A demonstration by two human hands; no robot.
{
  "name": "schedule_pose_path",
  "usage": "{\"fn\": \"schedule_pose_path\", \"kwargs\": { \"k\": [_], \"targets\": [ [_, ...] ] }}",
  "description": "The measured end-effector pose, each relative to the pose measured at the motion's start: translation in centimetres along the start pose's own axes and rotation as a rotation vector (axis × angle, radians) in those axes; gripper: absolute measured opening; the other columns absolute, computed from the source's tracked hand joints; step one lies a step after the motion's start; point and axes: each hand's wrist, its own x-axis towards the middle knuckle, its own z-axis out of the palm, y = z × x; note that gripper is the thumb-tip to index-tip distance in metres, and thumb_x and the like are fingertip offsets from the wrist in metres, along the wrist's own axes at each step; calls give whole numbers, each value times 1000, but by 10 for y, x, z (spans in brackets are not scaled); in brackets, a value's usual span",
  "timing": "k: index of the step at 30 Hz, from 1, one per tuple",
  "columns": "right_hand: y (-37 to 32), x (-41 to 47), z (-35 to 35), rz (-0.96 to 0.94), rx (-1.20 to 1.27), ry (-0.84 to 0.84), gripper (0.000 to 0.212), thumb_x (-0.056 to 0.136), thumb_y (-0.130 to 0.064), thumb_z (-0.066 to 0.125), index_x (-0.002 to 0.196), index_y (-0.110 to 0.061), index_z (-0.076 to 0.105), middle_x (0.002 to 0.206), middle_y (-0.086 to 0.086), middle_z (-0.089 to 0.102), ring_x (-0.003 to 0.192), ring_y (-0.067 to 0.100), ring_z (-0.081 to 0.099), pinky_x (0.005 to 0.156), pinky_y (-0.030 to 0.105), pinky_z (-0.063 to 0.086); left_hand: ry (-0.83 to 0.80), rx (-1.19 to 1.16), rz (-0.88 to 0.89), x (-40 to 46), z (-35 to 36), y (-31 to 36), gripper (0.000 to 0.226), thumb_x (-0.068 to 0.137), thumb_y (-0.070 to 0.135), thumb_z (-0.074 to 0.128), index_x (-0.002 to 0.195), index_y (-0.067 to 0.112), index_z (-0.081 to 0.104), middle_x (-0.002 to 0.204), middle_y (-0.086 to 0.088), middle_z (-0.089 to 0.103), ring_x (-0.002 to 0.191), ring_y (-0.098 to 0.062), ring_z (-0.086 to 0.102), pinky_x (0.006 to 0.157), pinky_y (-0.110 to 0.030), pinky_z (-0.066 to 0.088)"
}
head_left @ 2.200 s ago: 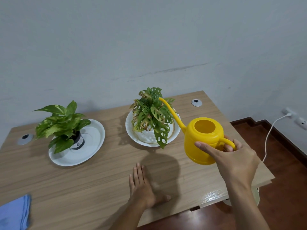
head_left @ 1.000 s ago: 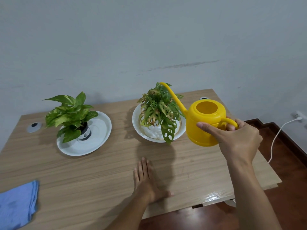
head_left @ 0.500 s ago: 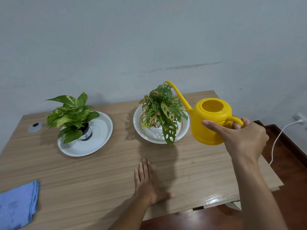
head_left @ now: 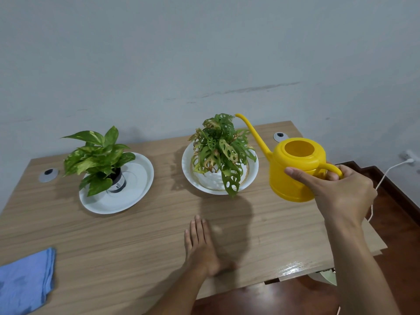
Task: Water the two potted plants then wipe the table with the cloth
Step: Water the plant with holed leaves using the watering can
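Head view: two potted plants [head_left: 221, 153] [head_left: 100, 156], one cloth [head_left: 23, 280].

Two bare forearms enter from the bottom edge, each ending in a bare hand. The left hand [head_left: 202, 248] and the right hand [head_left: 341, 196] wear no gloves, rings, watch or bracelet. No sleeve shows on either arm up to the frame edge. The fingernails that show are short and unpainted. Both forearms look slender.
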Motion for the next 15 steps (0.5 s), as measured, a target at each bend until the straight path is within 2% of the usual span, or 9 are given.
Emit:
{"fn": "schedule_pose_path", "kwargs": {
  "k": [2, 5, 7, 11, 13, 15],
  "targets": [
    [5, 0, -1, 30, -4, 9, 61, 36, -72, 85, 58, -31, 46, 54, -4, 51, 53, 8, 47, 58, 22, 41, -7, -18, 4, -1, -1, 0, 171, 32, 106, 47, 142, 7, -39, 151, -10, -48, 140, -25, -43, 118, -50, -21],
    [10, -2, -3, 63, -21, 30, 65, 34, -72, 85, 68, -22, 60, 58, 0, 58, 57, 12, 54, 67, 36, 55, -4, -33, 10, -2, -3, 1, 173, 31, 107, 45, 146, 7, -36, 151, -9, -48, 140, -25, -43, 119, -50, -20],
    [11, -5, -4, 74, -27, 38, 70, 33, -75, 84, 71, -20, 63, 60, 1, 60, 60, 16, 58, 70, 41, 57, -5, -34, 10, -2, -3, 1, 172, 30, 107, 44, 146, 7, -35, 151, -9, -48, 140, -25, -43, 118, -50, -21],
    [10, -9, -8, 85, -26, 39, 67, 36, -71, 85, 66, -18, 59, 59, 0, 58, 56, 13, 52, 66, 38, 54, -9, -27, 10, -1, -3, 2, 173, 30, 106, 44, 147, 6, -33, 151, -11, -47, 140, -26, -43, 118, -50, -21],
    [8, -10, -10, 89, -24, 35, 68, 43, -61, 90, 84, -12, 69, 67, 2, 59, 65, 15, 52, 68, 32, 47, -10, -20, 7, -1, -3, 2, 173, 30, 106, 44, 147, 5, -33, 152, -12, -46, 140, -26, -43, 118, -51, -21],
    [9, -12, -11, 88, -29, 39, 77, 45, -56, 91, 100, -5, 72, 73, 4, 61, 71, 15, 53, 72, 29, 46, -13, -10, 7, -2, -4, 2, 172, 31, 106, 44, 147, 4, -33, 152, -12, -46, 141, -27, -42, 118, -51, -21]
  ]
}}
